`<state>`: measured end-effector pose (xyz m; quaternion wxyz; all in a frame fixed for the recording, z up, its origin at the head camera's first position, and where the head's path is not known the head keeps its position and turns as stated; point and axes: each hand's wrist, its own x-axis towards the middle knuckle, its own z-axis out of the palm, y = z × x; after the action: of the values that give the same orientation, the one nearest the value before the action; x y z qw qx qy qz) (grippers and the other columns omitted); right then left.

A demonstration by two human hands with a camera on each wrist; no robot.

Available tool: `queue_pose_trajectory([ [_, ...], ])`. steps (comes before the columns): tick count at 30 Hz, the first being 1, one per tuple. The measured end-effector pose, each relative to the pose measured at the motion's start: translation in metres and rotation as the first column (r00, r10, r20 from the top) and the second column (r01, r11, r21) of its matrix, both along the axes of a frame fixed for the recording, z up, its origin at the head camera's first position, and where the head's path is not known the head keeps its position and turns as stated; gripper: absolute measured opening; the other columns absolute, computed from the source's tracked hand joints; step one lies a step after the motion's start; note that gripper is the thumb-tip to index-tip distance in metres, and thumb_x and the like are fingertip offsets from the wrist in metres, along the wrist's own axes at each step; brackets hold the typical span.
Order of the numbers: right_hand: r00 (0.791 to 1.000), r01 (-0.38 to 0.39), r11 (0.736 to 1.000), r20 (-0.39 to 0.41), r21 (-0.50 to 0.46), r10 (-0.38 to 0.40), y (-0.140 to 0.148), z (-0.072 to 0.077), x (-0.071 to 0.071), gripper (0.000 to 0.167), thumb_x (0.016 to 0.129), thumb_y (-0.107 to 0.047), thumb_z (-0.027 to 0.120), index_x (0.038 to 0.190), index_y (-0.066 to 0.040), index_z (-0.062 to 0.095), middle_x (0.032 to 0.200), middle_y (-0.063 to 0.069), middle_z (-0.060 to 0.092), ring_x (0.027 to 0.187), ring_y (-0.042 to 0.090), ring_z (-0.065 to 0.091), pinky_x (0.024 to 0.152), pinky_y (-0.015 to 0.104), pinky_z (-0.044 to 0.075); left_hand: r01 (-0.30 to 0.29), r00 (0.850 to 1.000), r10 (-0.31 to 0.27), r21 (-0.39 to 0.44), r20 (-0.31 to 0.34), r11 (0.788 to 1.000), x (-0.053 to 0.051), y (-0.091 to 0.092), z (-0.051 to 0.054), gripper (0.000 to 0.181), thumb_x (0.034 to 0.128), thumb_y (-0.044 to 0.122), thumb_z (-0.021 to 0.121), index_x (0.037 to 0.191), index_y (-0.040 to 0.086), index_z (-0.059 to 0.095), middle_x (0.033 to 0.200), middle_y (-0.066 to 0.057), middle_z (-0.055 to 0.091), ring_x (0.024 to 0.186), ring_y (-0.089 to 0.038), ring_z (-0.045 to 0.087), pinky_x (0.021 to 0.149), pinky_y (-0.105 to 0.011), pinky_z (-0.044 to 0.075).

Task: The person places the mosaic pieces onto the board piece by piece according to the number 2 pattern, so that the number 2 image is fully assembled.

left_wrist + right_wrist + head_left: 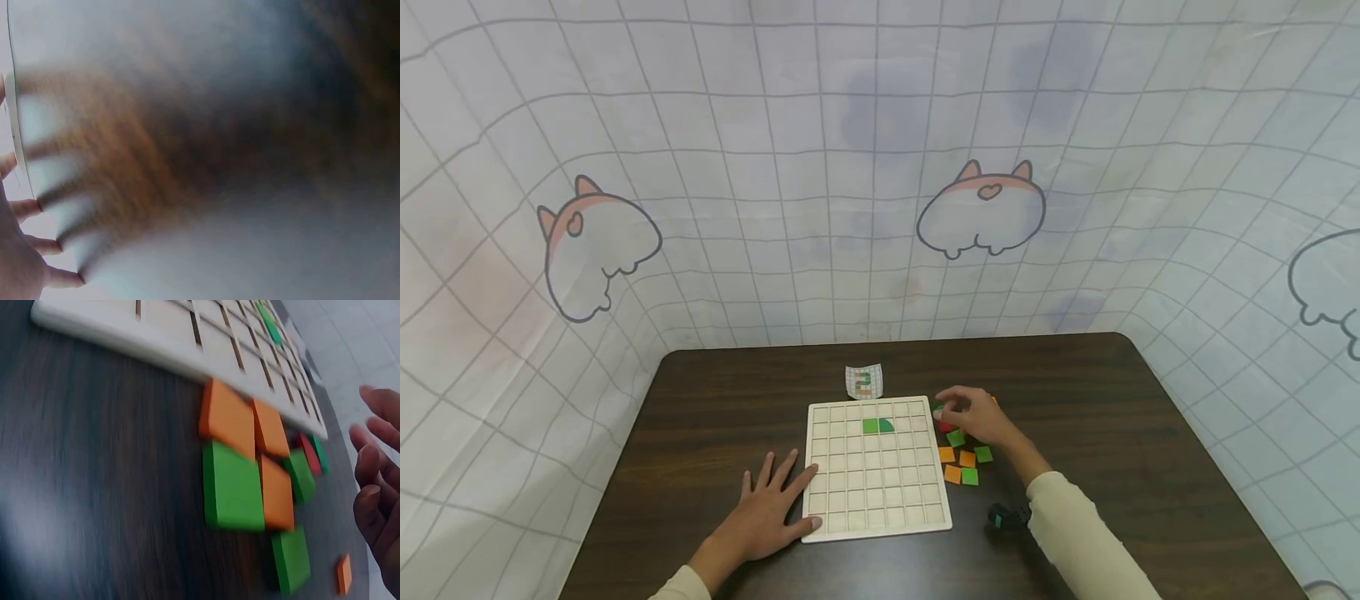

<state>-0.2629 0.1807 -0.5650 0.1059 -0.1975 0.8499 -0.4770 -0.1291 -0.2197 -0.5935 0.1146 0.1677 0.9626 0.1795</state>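
Observation:
A cream gridded board (872, 483) lies on the dark table. In its upper part sit a light green square tile (870, 426) and, beside it, a dark green rounded tile (887, 425). My left hand (766, 517) has its fingers spread, with thumb and index finger touching the board's left edge. Past the board's upper right side, my right hand (981, 417) hovers over loose tiles, fingers loosely bent. The right wrist view shows nothing in those fingers (369, 462). Under and near that hand lie a red tile (945, 427), green tiles (234, 487) and orange tiles (228, 419).
Behind the board lies a small paper card (863, 382) with a coloured grid pattern. A black device (1006, 517) is by the right sleeve. Gridded white cloth (865, 275) surrounds the table (730, 400) at the back and sides. Most of the left wrist view is blurred.

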Motion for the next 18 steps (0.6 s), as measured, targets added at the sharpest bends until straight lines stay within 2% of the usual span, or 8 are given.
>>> queue_pose_trajectory([
  [6, 0.999, 0.036, 0.999, -0.015, 0.016, -0.036, 0.031, -0.007, -0.005, 0.042, 0.094, -0.022, 0.073, 0.127, 0.001, 0.064, 0.090, 0.010, 0.067, 0.054, 0.020, 0.054, 0.052, 0.032, 0.050, -0.002, 1.000, 0.002, -0.003, 0.005, 1.000, 0.000, 0.000, 0.000, 0.082, 0.0899, 0.075, 0.050, 0.158, 0.033, 0.033, 0.167, -0.014, 0.020, 0.151, -0.053, 0.012, 0.104, -0.084, 0.012],
  [10, 0.998, 0.065, 0.998, -0.024, -0.001, -0.065, 0.052, -0.007, -0.009, 0.044, 0.093, -0.020, 0.074, 0.127, 0.004, 0.063, 0.089, 0.013, 0.067, 0.055, 0.018, 0.053, 0.052, 0.036, 0.052, 0.002, 1.000, -0.002, 0.001, -0.001, 1.000, 0.000, -0.001, -0.001, 0.081, 0.0905, 0.074, 0.050, 0.158, 0.033, 0.033, 0.167, -0.014, 0.020, 0.150, -0.054, 0.013, 0.104, -0.084, 0.012],
  [18, 0.986, 0.166, 0.984, -0.029, 0.064, -0.165, 0.082, -0.009, -0.013, 0.044, 0.091, -0.021, 0.076, 0.126, 0.002, 0.064, 0.097, 0.013, 0.067, 0.053, 0.017, 0.055, 0.053, 0.031, 0.051, -0.001, 1.000, 0.001, -0.014, 0.008, 1.000, -0.002, 0.000, -0.001, 0.083, 0.0889, 0.079, 0.046, 0.158, 0.035, 0.030, 0.168, -0.012, 0.018, 0.151, -0.052, 0.010, 0.105, -0.083, 0.012],
])
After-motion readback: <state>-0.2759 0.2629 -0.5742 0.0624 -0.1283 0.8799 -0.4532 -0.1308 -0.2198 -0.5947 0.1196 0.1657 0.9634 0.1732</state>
